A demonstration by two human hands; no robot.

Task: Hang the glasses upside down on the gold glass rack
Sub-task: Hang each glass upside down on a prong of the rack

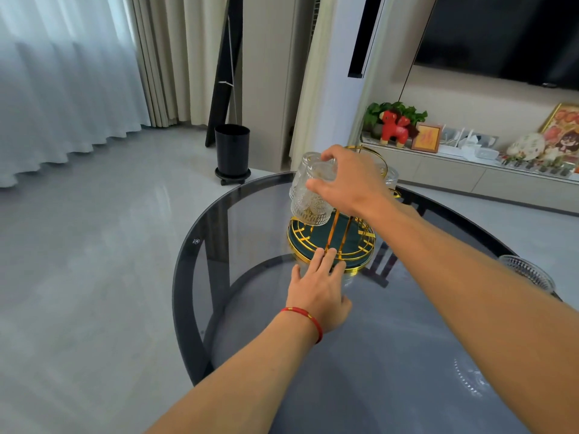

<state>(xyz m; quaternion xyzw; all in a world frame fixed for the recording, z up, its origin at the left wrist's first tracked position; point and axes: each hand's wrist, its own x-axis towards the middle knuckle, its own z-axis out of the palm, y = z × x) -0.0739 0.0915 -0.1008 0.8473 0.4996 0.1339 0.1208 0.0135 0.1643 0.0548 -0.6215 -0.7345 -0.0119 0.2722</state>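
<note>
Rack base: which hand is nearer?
Left. The left hand lies flat on the table with fingertips on the rim of the rack base; the right hand is up above it, gripping an upturned glass.

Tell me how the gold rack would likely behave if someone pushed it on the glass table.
The gold rack would probably slide easily, because the glass table looks smooth and glossy. It may tip if pushed high, since glasses hang near its top over a narrow round base. The left hand at the base suggests it needs steadying.
</note>
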